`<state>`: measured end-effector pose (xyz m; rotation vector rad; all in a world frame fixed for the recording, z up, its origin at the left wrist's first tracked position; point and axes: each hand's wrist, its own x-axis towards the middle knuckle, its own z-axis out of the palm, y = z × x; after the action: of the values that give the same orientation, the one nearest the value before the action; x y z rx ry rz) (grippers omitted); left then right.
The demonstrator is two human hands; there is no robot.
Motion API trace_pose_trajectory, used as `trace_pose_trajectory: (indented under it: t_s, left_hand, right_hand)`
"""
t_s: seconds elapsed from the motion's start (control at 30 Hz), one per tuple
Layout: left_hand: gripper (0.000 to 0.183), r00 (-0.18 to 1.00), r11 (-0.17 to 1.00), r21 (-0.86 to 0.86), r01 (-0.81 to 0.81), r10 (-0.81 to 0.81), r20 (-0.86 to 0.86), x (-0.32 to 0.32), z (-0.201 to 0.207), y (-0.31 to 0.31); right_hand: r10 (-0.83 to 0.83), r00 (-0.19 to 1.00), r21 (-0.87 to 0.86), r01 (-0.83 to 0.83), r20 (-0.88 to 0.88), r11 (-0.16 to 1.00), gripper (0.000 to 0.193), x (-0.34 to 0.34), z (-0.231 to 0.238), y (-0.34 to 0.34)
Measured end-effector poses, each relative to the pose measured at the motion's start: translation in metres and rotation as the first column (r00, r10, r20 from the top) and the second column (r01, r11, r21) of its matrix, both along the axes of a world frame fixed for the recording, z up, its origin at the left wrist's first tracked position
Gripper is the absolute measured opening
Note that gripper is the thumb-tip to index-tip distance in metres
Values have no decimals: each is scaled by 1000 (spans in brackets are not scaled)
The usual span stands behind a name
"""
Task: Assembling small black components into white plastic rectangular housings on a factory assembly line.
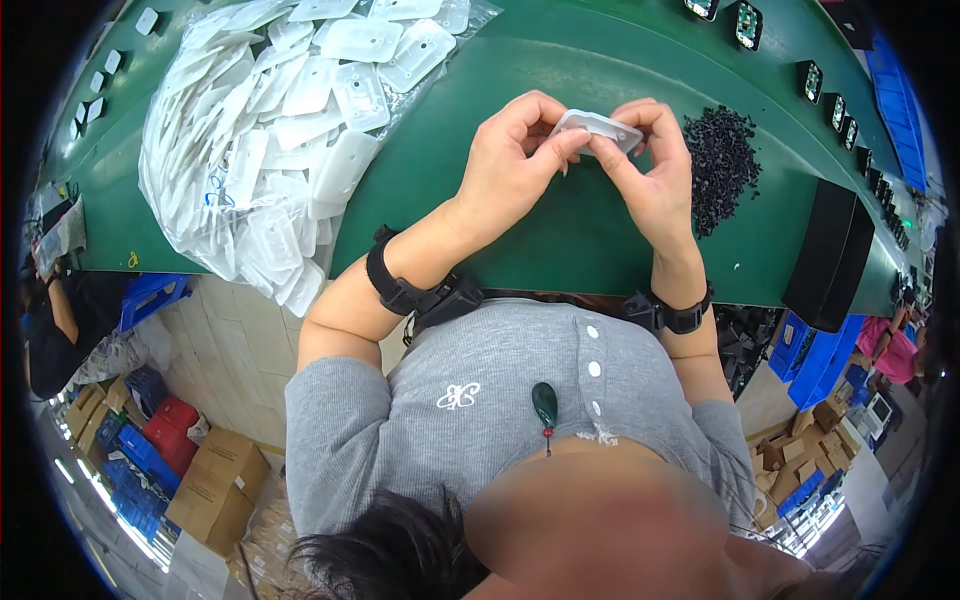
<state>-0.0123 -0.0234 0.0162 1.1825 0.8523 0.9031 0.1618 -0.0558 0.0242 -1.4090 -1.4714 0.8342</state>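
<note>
Between both hands, above the green work surface, I hold one translucent white plastic cover (598, 127), tilted. My left hand (515, 155) pinches its left side between thumb and fingers. At its right side, my right hand (655, 170) grips with the thumb in front and fingers behind. Whether a small part sits between my fingertips cannot be made out. Just right of my right hand lies a heap of tiny black parts (722, 165). To the left of my left hand, a clear plastic bag (190, 215) spills many similar white covers (362, 95).
The green table (420, 215) carries a long black box (828, 250) at its right. Small black housings with circuit boards (747, 25) line the far right edge. Several pale pieces (96, 108) sit far left. Blue bins (815, 360) and cardboard boxes (218, 490) stand below the table; other people work at both sides.
</note>
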Motion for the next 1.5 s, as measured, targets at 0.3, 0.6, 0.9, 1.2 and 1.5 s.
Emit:
trace_pose_trajectory:
  t_s: [0.3, 0.6, 0.9, 1.2, 1.5]
  left_hand:
    - [9, 983, 980, -162, -114, 135, 126, -5, -1, 20]
    - [22, 755, 809, 587, 31, 366, -544, -3, -9, 24]
    - [74, 511, 690, 611, 388, 391, -766, -2, 0, 8]
    - [64, 477, 611, 686, 396, 501, -722, -1, -10, 12]
    - [53, 713, 565, 772, 291, 410, -569, 3, -17, 27]
  right_hand:
    - [36, 984, -27, -41, -173, 999, 23, 6, -8, 27]
    - [-458, 452, 530, -39, 765, 847, 41, 64, -1, 205]
    - [-41, 944, 236, -39, 327, 971, 47, 61, -4, 143]
    - [-161, 810, 187, 65, 563, 980, 33, 42, 4, 30]
    - [-111, 878, 276, -26, 466, 961, 31, 44, 13, 27]
